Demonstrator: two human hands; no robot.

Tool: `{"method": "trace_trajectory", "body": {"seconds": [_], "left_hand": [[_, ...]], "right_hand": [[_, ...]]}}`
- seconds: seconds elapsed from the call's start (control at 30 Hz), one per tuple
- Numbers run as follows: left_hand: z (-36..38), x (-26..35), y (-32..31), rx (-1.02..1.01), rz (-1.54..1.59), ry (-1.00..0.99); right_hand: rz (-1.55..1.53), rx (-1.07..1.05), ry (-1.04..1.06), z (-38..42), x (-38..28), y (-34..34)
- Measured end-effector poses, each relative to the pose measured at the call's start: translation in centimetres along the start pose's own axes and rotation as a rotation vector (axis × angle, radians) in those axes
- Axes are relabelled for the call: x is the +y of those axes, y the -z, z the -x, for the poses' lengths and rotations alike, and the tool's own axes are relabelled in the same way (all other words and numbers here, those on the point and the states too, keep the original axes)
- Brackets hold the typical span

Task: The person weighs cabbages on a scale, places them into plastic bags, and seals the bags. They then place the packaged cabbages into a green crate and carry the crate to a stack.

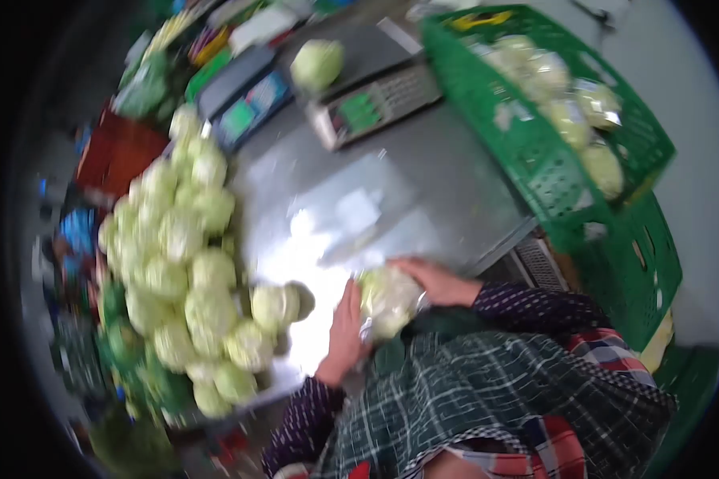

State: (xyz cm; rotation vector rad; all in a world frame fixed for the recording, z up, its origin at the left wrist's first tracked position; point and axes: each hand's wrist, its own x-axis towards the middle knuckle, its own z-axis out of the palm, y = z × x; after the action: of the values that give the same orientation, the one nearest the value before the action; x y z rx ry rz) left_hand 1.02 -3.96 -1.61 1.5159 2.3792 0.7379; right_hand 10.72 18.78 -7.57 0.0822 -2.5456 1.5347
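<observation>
At the table's near edge, a pale green cabbage (390, 302) in shiny clear plastic is held between my two hands. My left hand (347, 329) presses flat along its left side, fingers pointing away from me. On the other side, my right hand (434, 281) has its fingers over the cabbage's upper right. The underside of the cabbage is hidden. A clear plastic sheet or bag (359, 209) lies on the metal table (284, 188) beyond my hands. Left of my left hand sits a loose cabbage (275, 307), at the edge of a large pile of cabbages (180, 235).
A cabbage (317, 65) rests on a scale (375, 104) at the back, beside a second scale (248, 100). The green crate (507, 148) on the right holds several wrapped cabbages, with another green crate (635, 263) below it. Dark green produce (128, 343) lies beyond the pile.
</observation>
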Motion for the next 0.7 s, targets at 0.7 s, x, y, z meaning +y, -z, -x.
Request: {"method": "trace_trajectory", "body": {"seconds": [0.7], "left_hand": [[-39.4,34.2,-8.3,-0.602,1.210,0.182]], "right_hand": [[0.641,0.837,-0.763,16.2,-8.2,43.7]]}}
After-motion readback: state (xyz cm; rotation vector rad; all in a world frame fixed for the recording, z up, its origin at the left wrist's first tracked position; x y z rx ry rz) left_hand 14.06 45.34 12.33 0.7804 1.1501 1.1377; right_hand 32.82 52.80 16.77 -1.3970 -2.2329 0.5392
